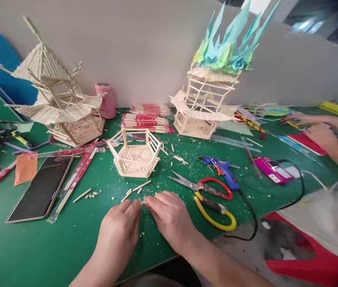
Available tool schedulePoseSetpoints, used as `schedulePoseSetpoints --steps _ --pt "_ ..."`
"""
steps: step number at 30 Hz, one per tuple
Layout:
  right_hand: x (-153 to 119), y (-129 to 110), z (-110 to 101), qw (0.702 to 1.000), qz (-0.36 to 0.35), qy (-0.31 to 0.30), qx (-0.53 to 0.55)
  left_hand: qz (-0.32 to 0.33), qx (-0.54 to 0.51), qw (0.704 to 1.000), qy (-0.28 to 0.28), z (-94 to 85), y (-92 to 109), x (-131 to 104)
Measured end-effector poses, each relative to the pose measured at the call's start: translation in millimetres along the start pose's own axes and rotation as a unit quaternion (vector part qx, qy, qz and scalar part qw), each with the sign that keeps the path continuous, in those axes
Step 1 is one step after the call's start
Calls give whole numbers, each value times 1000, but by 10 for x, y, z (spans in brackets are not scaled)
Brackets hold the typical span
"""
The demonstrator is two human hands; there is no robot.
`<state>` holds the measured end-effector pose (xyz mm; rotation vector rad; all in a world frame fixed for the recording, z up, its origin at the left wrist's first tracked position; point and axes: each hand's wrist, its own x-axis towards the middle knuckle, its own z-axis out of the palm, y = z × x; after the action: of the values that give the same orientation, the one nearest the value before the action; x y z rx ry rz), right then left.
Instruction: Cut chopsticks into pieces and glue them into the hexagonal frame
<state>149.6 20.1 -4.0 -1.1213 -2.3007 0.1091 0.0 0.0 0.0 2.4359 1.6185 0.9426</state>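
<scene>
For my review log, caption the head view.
Left hand and right hand pinch a pale stick near a hexagonal stick frame.

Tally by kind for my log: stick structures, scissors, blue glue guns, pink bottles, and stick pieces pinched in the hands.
Stick structures: 3
Scissors: 1
Blue glue gun: 1
Pink bottle: 1
Pinched stick piece: 1
Total: 7

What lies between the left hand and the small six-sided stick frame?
In the head view, a few short loose sticks lie on the green table between the left hand and the frame.
</scene>
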Motion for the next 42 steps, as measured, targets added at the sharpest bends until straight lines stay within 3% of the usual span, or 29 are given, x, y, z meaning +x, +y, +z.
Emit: schedulePoseSetpoints --steps 4,8,10,12,15,16,18,20,22,27,30,34,35,38,42 --pt "54 -2 -53 1000 2 -23 -4 -14 -52 998 -19 -63 -65 -1" --pt "170 102 -282 984 -35 -149 96 -20 -159 977 -140 -202 -120 60" --pt "225 169 -404 947 -26 -228 223 -28 -250 947 -199 -271 -126 105" --pt "250 223 -490 900 16 -266 344 -63 -328 917 -219 -305 -127 133" --pt "225 273 -542 828 81 -277 480 -168 -384 887 -192 -286 -148 119" --pt "205 287 -541 817 98 -275 497 -208 -392 878 -177 -269 -162 102" --pt "164 317 -512 842 135 -252 458 -274 -405 858 -156 -238 -190 68" --pt "126 352 -444 906 161 -212 329 -310 -424 837 -156 -219 -205 46" --pt "96 381 -348 949 158 -184 200 -330 -443 818 -159 -213 -200 45" --pt "54 375 -207 985 82 -144 49 -368 -469 785 -169 -231 -158 75" --pt "-50 422 -297 994 91 -57 22 -385 -475 774 -164 -234 -155 67" --pt "-414 700 -515 973 217 40 -61 -405 -475 770 -135 -214 -168 20" --pt "-514 790 -563 964 248 38 -92 -411 -478 766 -126 -208 -169 7" --pt "-693 1024 -666 949 288 -45 -122 -426 -495 751 -94 -199 -160 -33" --pt "-584 1193 -737 936 294 -147 -128 -451 -514 728 -32 -219 -146 -92"
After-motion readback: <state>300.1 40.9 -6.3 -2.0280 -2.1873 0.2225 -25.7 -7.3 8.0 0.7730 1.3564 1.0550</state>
